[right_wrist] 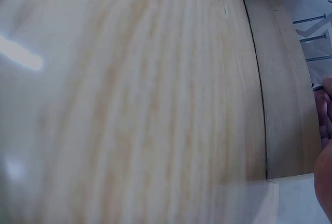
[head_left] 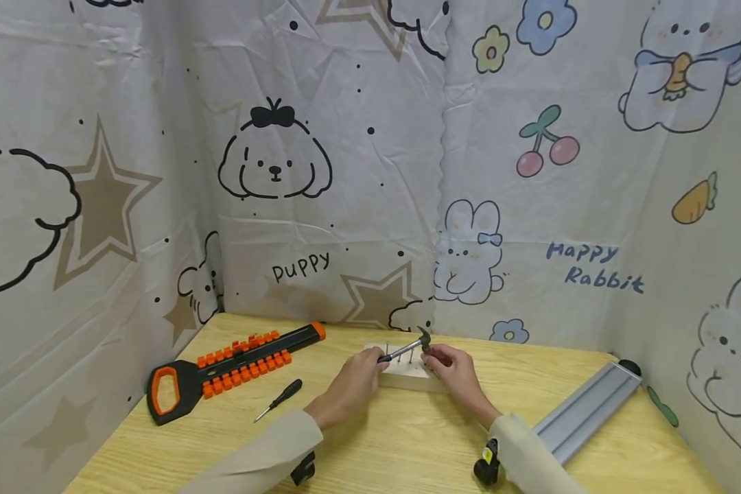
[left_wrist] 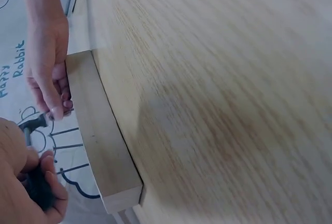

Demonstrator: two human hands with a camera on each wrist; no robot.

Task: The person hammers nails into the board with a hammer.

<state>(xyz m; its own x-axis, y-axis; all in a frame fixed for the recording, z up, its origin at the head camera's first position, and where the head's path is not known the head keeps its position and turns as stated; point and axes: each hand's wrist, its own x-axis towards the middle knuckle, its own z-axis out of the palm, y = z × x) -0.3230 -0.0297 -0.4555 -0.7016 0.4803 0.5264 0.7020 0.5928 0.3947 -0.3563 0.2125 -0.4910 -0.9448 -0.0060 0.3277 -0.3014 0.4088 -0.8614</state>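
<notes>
My left hand (head_left: 353, 379) grips a small claw hammer (head_left: 404, 350) by its dark handle, and its head hangs above the right part of a pale wooden block (head_left: 407, 382). Several thin nails (left_wrist: 69, 146) stand upright in a row on the block's top. At the row's right end my right hand (head_left: 458, 377) pinches a nail (right_wrist: 318, 87) between thumb and fingers, low against the wood. In the left wrist view the hammer head (left_wrist: 35, 124) is close to those fingertips.
Left on the table (head_left: 370, 453) lie an orange-and-black rack (head_left: 241, 367) and a screwdriver (head_left: 280, 399). A grey metal piece (head_left: 589, 408) with a black end lies at the right. Printed cloth (head_left: 377, 206) hangs behind the table.
</notes>
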